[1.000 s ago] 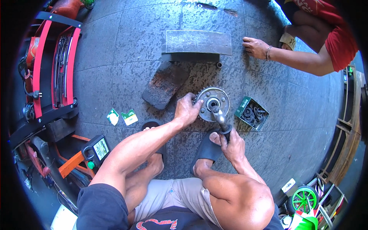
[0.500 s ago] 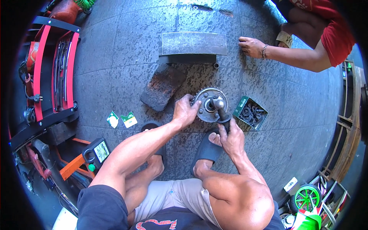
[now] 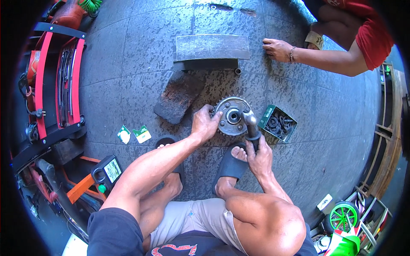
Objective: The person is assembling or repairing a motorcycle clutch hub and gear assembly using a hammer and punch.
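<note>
Fingers of left hand [image 3: 206, 123] being partly hidden behind toothed metal wheel [image 3: 229, 121]; rim being gripped, wheel being positioned between rough dark block [image 3: 177, 99] and green box [image 3: 267, 115]. Lower right being overlapped by smooth-headed hammer [image 3: 250, 122], black handle [image 3: 255, 143] being grasped by right hand [image 3: 260, 157], end being concealed.

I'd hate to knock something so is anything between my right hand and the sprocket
Only the hammer in your right hand; its head overlaps the right edge of the sprocket in this view. Nothing else visible stands between.
</note>
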A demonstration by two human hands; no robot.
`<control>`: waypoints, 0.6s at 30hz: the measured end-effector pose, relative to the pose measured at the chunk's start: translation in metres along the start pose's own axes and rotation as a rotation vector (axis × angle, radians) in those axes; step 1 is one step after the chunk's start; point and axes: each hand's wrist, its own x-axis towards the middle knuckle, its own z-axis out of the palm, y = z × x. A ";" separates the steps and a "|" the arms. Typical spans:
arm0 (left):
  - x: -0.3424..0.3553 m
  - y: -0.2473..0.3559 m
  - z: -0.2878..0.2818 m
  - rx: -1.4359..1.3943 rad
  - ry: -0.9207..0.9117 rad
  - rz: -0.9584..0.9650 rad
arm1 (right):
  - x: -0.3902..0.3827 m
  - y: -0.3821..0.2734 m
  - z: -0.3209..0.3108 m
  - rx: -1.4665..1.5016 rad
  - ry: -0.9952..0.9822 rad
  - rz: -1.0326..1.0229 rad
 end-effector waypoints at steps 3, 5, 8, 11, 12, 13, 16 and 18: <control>0.006 0.006 0.002 0.028 -0.049 0.003 | 0.000 -0.001 -0.001 -0.033 -0.055 0.030; 0.000 0.002 0.000 0.028 -0.026 0.016 | 0.004 -0.010 0.000 -0.038 -0.114 0.064; 0.003 0.001 0.001 0.001 -0.034 -0.005 | 0.004 -0.012 0.005 0.074 0.006 0.015; 0.000 0.000 0.003 0.028 -0.040 0.019 | 0.002 -0.007 0.009 -0.041 -0.088 0.031; 0.002 -0.002 0.004 0.032 -0.014 0.028 | 0.005 -0.007 0.008 -0.103 -0.127 0.033; 0.003 -0.004 0.006 0.037 0.012 0.038 | 0.006 -0.009 0.006 -0.088 -0.160 0.065; 0.003 -0.005 0.007 0.016 -0.003 0.012 | -0.001 -0.007 0.000 0.024 -0.072 -0.015; -0.003 -0.001 0.006 0.027 -0.035 0.002 | -0.010 -0.002 -0.002 0.034 -0.076 -0.048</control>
